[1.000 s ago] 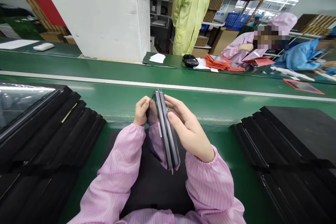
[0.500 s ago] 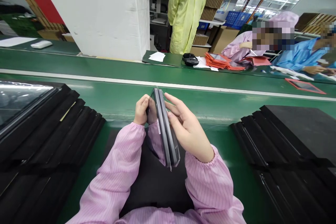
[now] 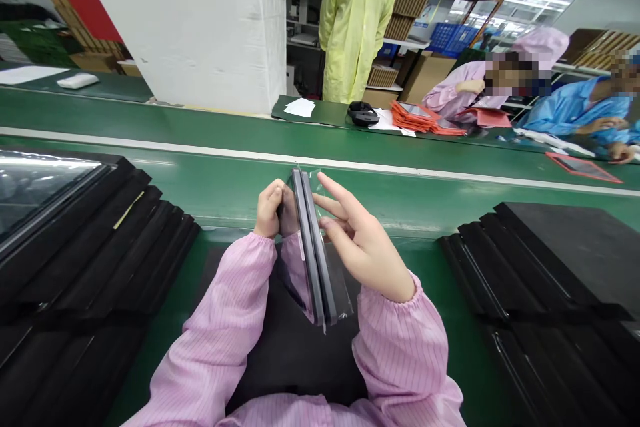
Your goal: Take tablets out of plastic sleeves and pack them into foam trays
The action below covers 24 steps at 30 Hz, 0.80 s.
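Two thin dark tablet-like slabs point(image 3: 311, 247) stand on edge side by side, tilted, above a black mat point(image 3: 295, 367). The left slab's glossy face mirrors my fingers and sleeve. My left hand point(image 3: 270, 208) is closed on its far left edge. To the right, my right hand point(image 3: 367, 243) has its fingers stretched and apart, with the fingertips against clear film point(image 3: 341, 290). That film stands out from the right slab's outer side and reaches past its lower corner. Whether the fingers pinch the film I cannot tell.
Stacked black trays point(image 3: 100, 240) rise at my left, a glossy panel point(image 3: 40, 187) on top. Another black stack point(image 3: 550, 260) stands at my right. Beyond the green bench point(image 3: 225, 173) are red-cased tablets point(image 3: 420, 119), a black device point(image 3: 363, 113) and several people.
My right hand has shifted slightly right, away from the slabs, and its fingers have spread. More clear film now stands away from the right slab. My left hand keeps its hold.
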Motion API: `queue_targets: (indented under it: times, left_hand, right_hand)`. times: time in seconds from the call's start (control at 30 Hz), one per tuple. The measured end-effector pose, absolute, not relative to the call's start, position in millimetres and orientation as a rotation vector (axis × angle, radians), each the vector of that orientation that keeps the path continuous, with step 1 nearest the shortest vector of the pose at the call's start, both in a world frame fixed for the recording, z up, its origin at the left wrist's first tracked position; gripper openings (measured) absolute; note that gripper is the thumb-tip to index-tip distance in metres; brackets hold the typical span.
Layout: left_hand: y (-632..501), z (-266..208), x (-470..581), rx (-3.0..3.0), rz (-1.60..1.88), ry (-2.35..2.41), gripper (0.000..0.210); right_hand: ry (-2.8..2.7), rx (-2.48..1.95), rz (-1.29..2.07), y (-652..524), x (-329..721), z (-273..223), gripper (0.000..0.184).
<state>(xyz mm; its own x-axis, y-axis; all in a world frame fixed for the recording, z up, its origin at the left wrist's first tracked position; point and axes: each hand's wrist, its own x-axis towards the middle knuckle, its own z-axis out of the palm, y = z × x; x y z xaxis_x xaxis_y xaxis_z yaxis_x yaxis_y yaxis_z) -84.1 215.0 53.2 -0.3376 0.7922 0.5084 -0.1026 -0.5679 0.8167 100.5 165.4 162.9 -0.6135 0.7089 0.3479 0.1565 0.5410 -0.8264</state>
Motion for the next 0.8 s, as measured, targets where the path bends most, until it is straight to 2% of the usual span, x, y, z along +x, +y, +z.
queue_targets:
  times: [0.3,0.57,0.8]
  left_hand:
    - [218,53,-77,1.372,1.966,0.930,0.047]
    - [216,55,-78,1.387,1.956,0.904,0.046]
    - [209,60,-76,1.370,1.903,0.848,0.048]
  right_hand:
    - [-2.086,-0.811,0.985,162,117,172,0.058]
    - [-2.058,-0.755,1.046,158,115,175,0.056]
    - [-2.062,-0.681,1.092,152,112,176,0.061]
